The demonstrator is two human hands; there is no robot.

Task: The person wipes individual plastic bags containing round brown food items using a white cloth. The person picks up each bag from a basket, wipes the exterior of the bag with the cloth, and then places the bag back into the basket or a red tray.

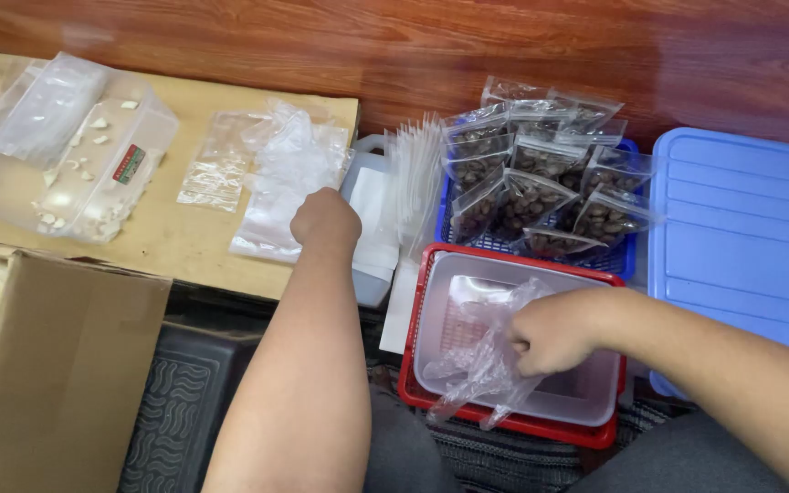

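1. The right hand (550, 330) is closed in a fist-like grip on a crumpled clear plastic bag (486, 361), which hangs half inside a clear tub (586, 388) nested in a red basket (431, 274), near and right of centre.
2. The left hand (325, 219) rests with fingers curled on a loose pile of empty clear bags (280, 173) lying on the tan counter (184, 239). Whether it has actually pinched one I cannot tell, since the fingertips are hidden under the knuckles.
3. The held bag looks very light, thin and limp. It will likely crumple and slip rather than keep a shape, so taking it by its mouth edge seems surer than bunching its middle.
4. Just beyond the red basket, a blue basket (627, 260) holds small sealed bags of dark brown pieces (541, 196), stacked leaning on one another.
5. A row of upright empty bags (417, 178) stands between the left hand and the blue basket.
6. At far left a clear lidded container (75, 173) holds a few pale pieces. A cardboard box (57, 365) sits near left, and a pale blue lid (746, 237) lies at right.
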